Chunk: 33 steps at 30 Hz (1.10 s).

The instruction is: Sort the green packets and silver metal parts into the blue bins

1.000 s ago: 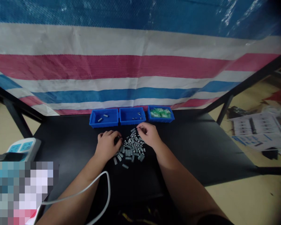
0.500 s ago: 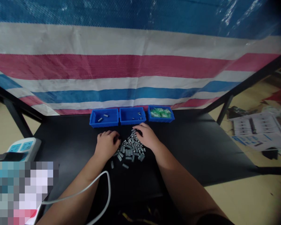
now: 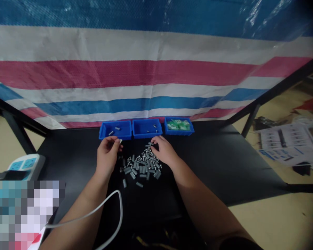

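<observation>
A pile of small metal parts (image 3: pixel 143 165), grey cylinders mixed with short screws, lies on the black table. My left hand (image 3: pixel 108 152) is raised at the pile's left, in front of the left blue bin (image 3: pixel 125 130). Its thumb and fingers pinch a small pale piece (image 3: pixel 120 141), mostly hidden, that looks like one of the cylinders. At the pile's upper right edge rests my right hand (image 3: pixel 164 150), fingers curved and thumb apart from them. A grey cylinder (image 3: pixel 151 143) lies by its fingertips. Two cylinders lie in the left bin.
The middle blue bin (image 3: pixel 139 130) has several screws; the right blue bin (image 3: pixel 178 132) holds green-and-clear plastic packets. A white cable (image 3: pixel 121 205) arcs over my left forearm. At left is a power strip (image 3: pixel 39 163). A striped tarp (image 3: pixel 151 74) hangs behind.
My left hand has moved left and up from the pile with a small piece in its fingers, uncovering parts at the pile's left. My right hand has barely shifted.
</observation>
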### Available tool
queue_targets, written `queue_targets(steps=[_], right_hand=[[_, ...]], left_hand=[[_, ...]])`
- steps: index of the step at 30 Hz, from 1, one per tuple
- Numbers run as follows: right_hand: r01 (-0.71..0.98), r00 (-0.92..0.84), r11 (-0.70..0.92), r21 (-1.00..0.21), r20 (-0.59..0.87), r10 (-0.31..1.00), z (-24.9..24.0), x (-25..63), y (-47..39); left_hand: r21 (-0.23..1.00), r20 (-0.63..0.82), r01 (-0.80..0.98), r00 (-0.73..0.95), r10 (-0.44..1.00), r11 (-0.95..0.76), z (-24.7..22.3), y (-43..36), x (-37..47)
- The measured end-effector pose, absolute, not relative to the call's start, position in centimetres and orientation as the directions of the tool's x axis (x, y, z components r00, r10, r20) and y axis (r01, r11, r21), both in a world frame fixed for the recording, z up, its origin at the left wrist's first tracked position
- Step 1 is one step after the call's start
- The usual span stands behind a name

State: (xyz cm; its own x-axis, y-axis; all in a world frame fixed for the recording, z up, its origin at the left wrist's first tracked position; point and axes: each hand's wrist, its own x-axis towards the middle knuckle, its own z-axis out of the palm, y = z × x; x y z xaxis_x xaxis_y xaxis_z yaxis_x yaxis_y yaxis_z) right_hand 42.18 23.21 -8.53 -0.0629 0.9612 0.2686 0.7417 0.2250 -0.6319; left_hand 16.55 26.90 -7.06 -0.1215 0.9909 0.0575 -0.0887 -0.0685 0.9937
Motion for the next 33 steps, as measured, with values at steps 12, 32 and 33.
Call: queue_targets(steps=[12, 32, 33], right_hand=[[0.69, -0.208, 0.319, -0.65, 0.243, 0.947, -7.4, 41.7, 22.6], [0.607, -0.028, 0.288, -0.741, 0.342, 0.939, -7.3, 41.4, 22.8], [0.584, 0.007, 0.282, -0.761, 0.352, 0.936, -7.3, 41.4, 22.8]], left_hand=[[0.874, 0.023, -0.453, -0.325, 0.946, -0.177, -6.2, 28.4, 15.7], [0.917, -0.031, -0.399, -0.005, 0.999, 0.027, -5.2, 26.7, 16.2], [0.921, -0.035, -0.387, 0.01, 0.999, 0.036, -5.2, 26.7, 16.3]])
